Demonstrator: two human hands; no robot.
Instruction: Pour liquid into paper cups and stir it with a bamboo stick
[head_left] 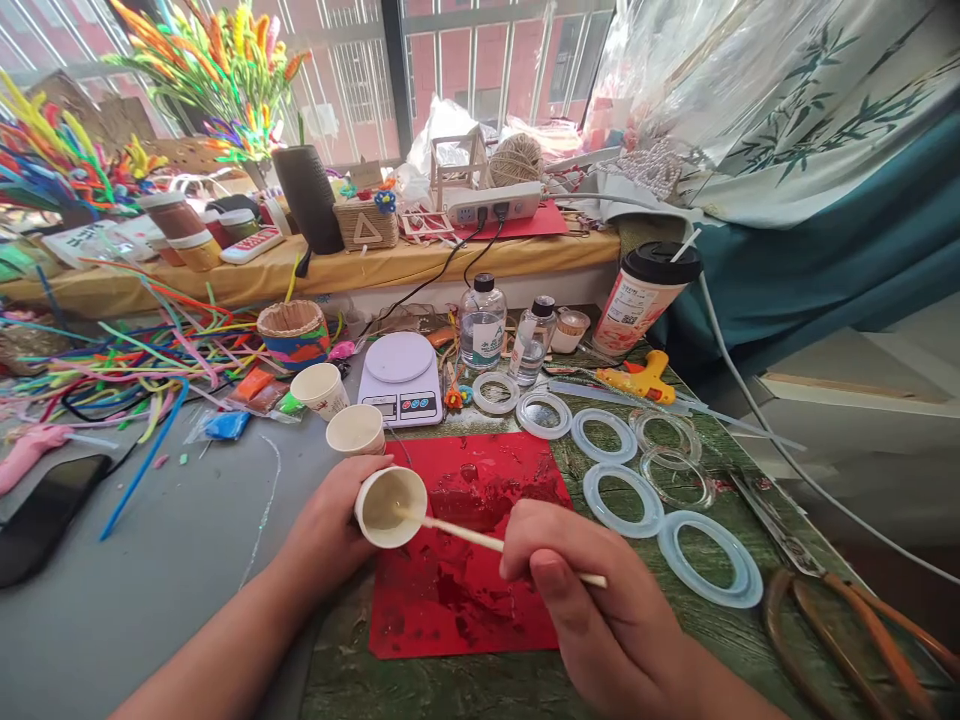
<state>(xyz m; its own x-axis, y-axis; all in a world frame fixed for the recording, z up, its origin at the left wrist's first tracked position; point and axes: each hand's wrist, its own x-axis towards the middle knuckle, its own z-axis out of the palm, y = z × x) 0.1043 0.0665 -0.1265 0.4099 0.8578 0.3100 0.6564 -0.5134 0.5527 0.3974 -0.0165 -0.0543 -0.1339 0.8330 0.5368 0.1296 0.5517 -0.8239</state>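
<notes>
- A window (395,80) lights a shelf (420,265); below, the green table (341,640) bears a red mat (487,580).
- The cup (375,490), pale and tipped toward the viewer, is at the mat's left edge; perhaps a shallow liquid (385,518) lies inside, though shade hides its level.
- The left hand (330,515) wraps the cup; the right hand (592,590) pinches the stick (469,534), its tip inside.
- A scale (400,358) and two more cups (356,447) stand just beyond, rings (747,578) to the right.
- Widest room: the grey surface (187,560) at left.
</notes>
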